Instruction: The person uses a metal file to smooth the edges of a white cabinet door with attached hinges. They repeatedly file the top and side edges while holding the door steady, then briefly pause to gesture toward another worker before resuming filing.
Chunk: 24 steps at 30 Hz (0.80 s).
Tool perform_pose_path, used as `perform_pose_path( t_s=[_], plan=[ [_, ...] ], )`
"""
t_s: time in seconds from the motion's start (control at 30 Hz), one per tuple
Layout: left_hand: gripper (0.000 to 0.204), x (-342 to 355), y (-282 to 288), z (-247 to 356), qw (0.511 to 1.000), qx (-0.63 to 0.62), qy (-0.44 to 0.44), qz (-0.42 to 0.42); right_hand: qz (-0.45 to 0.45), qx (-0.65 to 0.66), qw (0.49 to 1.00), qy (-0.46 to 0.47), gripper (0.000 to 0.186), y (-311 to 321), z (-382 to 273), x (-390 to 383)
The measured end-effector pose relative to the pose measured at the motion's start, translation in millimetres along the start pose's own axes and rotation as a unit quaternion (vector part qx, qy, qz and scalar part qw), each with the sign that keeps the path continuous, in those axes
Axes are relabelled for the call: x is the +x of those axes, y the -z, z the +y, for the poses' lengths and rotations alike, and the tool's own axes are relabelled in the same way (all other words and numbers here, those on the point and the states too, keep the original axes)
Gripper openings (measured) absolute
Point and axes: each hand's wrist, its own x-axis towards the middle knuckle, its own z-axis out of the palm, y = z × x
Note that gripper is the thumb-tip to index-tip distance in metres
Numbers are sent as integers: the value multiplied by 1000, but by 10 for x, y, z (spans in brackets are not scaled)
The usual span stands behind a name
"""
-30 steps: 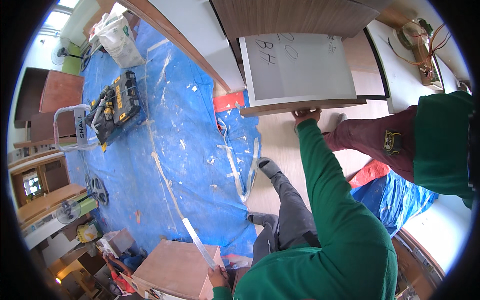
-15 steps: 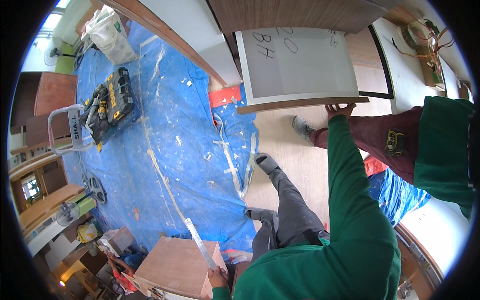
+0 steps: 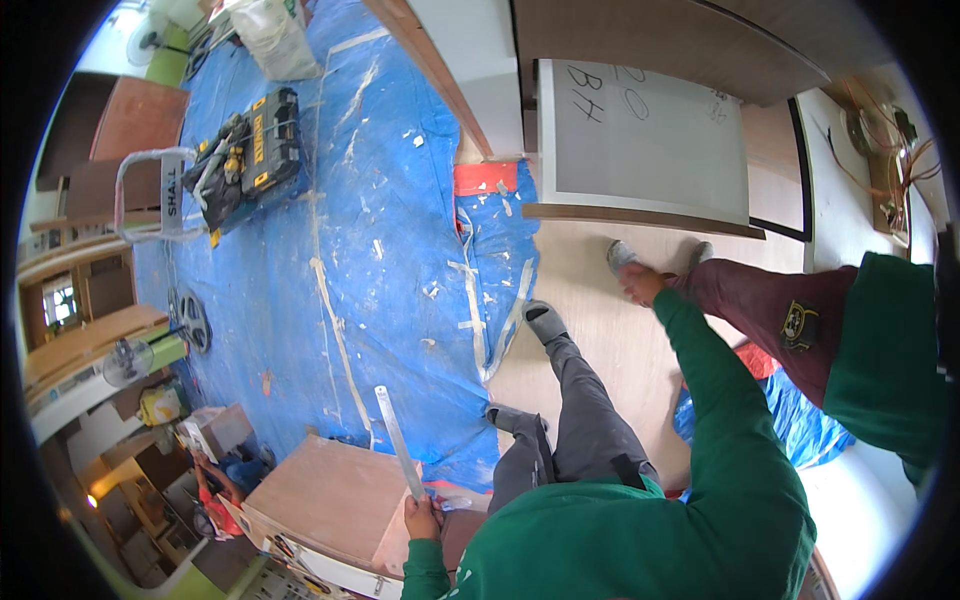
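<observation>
My left hand (image 3: 424, 518) is closed round the lower end of a long metal ruler (image 3: 396, 435), which points up over the blue sheet. My right hand (image 3: 642, 285) is off the drawer, in the air beside a co-worker's shin; motion smears its fingers. Beyond it a white-bottomed drawer (image 3: 650, 150) with dark handwriting stands pulled out of a wood-grain cabinet (image 3: 640, 40). The drawer's brown front (image 3: 640, 219) runs along its near edge, with a gap between it and my right hand.
Close on my right stands a co-worker in maroon trousers (image 3: 740, 292). Blue sheeting (image 3: 400, 290) covers the floor at left, with a toolbox on a trolley (image 3: 270, 140). A wooden box (image 3: 330, 500) lies near my left hand. Loose wires (image 3: 905, 165) hang at right.
My right hand has let go of the drawer front and drawn back toward me. My left hand still holds the ruler, now more upright. The view has shifted, moving the scene rightward.
</observation>
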Motion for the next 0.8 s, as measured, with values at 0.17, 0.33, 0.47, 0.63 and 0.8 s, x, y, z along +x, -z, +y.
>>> perform_pose_path(
  t_s=[0.17,0.33,0.47,0.63,0.8],
  plan=[
    [12,-61,-134,-53,998,-54,12,0,-42,-271,961,-18,26,-746,413,-556],
    [14,-145,-178,-224,996,-85,12,12,25,-488,871,45,26,-596,714,-631],
    [15,-214,-181,-394,994,-107,-14,20,20,-560,827,42,26,-56,1037,-213],
    [13,-314,-108,-611,991,-129,-16,38,77,-707,698,88,25,284,1149,282],
    [8,-320,144,-1079,988,-128,-75,48,7,-790,599,129,31,-141,656,-136]
  ],
)
